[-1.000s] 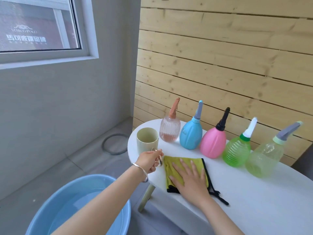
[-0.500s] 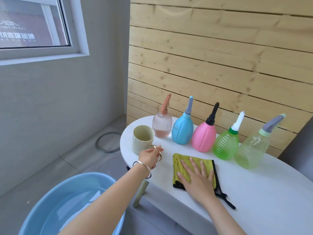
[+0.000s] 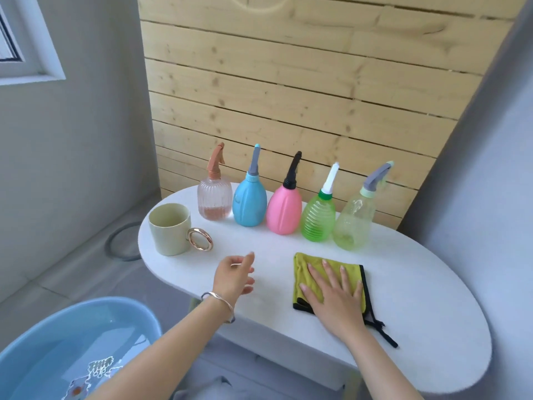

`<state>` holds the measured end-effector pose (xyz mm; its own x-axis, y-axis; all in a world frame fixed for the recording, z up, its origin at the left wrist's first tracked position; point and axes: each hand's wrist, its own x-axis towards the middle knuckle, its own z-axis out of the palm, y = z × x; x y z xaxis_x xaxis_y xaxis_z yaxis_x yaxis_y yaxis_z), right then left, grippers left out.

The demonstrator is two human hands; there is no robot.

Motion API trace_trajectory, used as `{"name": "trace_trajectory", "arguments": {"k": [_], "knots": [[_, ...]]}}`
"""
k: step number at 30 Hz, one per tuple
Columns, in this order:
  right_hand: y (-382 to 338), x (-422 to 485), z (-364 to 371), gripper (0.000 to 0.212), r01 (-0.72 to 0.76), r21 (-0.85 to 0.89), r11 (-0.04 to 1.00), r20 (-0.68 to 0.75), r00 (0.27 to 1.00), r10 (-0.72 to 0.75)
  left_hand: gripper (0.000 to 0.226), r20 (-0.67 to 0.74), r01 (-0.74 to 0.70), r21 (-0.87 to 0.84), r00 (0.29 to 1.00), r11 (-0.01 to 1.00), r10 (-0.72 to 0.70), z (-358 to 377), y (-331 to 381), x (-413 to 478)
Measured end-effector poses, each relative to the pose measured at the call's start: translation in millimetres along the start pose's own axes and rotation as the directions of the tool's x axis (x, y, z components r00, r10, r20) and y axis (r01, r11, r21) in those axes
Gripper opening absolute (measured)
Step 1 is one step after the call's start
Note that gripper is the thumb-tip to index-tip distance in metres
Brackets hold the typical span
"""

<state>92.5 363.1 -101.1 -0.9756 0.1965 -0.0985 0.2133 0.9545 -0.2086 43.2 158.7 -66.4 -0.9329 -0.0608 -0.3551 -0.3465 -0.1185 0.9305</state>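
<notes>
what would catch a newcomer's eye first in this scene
The row of five coloured spray bottles along the back of the white table stands out first. In front, the right hand lies flat on a yellow-green cloth, while the left hand hovers open near a pale cup with a gold ring handle. A blue basin of water sits at lower left.

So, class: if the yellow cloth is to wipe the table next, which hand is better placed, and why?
Right, probably. The right hand lies flat on the yellow cloth, fingers spread. The left hand hovers open above the table, apart from the cloth and nearer the mug.
</notes>
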Motion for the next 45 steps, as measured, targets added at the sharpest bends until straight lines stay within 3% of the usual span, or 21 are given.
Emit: {"name": "trace_trajectory", "arguments": {"k": [3,6,11,16,18,20,22,23,25,27,29,30,33,38,42,45], "knots": [[66,-5,-15,0.059,-0.157,0.017,0.988,-0.03,0.987,0.157,0.022,0.186,-0.044,0.152,0.982,0.987,0.015,45,-6,-3],[129,-1,-30,0.06,-0.253,0.028,0.967,-0.023,0.967,0.254,0.018,0.269,-0.113,0.221,0.962,0.969,0.051,87,-15,-5],[187,18,-45,0.061,-0.221,0.014,0.975,0.018,0.975,0.221,0.018,0.337,-0.186,0.266,0.937,0.946,0.089,138,-28,-13],[188,29,-48,0.06,-0.191,0.052,0.98,0.011,0.982,0.191,0.02,0.344,-0.18,0.301,0.936,0.937,0.07,149,-39,-20],[173,25,-49,0.059,-0.108,0.173,0.979,-0.184,0.973,0.14,0.019,0.32,-0.188,0.308,0.943,0.932,0.085,143,-33,-19],[135,21,-56,0.052,0.121,0.293,0.948,-0.475,0.879,0.035,0.019,0.276,-0.215,0.314,0.953,0.925,0.128,129,-20,-10],[81,26,-65,0.027,0.347,0.381,0.857,-0.612,0.789,-0.047,0.015,0.198,-0.246,0.323,0.962,0.914,0.189,108,-3,4],[50,33,-69,0.017,0.431,0.435,0.79,-0.619,0.78,-0.085,0.012,0.148,-0.258,0.333,0.964,0.907,0.22,93,6,12],[-10,50,-80,0.018,0.488,0.596,0.637,-0.54,0.831,-0.131,0.014,0.06,-0.274,0.354,0.961,0.894,0.271,66,23,25],[-60,73,-90,0.029,0.419,0.768,0.484,-0.399,0.905,-0.15,0.028,0.006,-0.296,0.38,0.948,0.877,0.317,44,40,35],[-103,96,-99,0.042,0.31,0.862,0.4,-0.266,0.95,-0.162,0.034,-0.027,-0.321,0.389,0.933,0.864,0.359,28,58,43],[-123,107,-102,0.049,0.269,0.874,0.405,-0.22,0.962,-0.163,0.035,-0.041,-0.33,0.386,0.927,0.862,0.373,20,67,49],[-162,137,-104,0.059,0.172,0.816,0.552,-0.127,0.985,-0.119,0.037,-0.05,-0.34,0.392,0.92,0.855,0.389,6,81,60],[-181,180,-86,0.039,0.093,0.791,0.605,-0.116,0.993,0.0,0.045,-0.018,-0.331,0.421,0.928,0.845,0.372,1,79,72],[-182,182,-77,0.027,0.169,0.718,0.676,-0.23,0.973,0.001,0.058,0.001,-0.34,0.421,0.927,0.841,0.374,2,75,76],[-183,166,-86,0.022,0.321,0.704,0.633,-0.358,0.931,-0.075,0.078,0.019,-0.413,0.486,0.886,0.77,0.464,3,74,73]]}}
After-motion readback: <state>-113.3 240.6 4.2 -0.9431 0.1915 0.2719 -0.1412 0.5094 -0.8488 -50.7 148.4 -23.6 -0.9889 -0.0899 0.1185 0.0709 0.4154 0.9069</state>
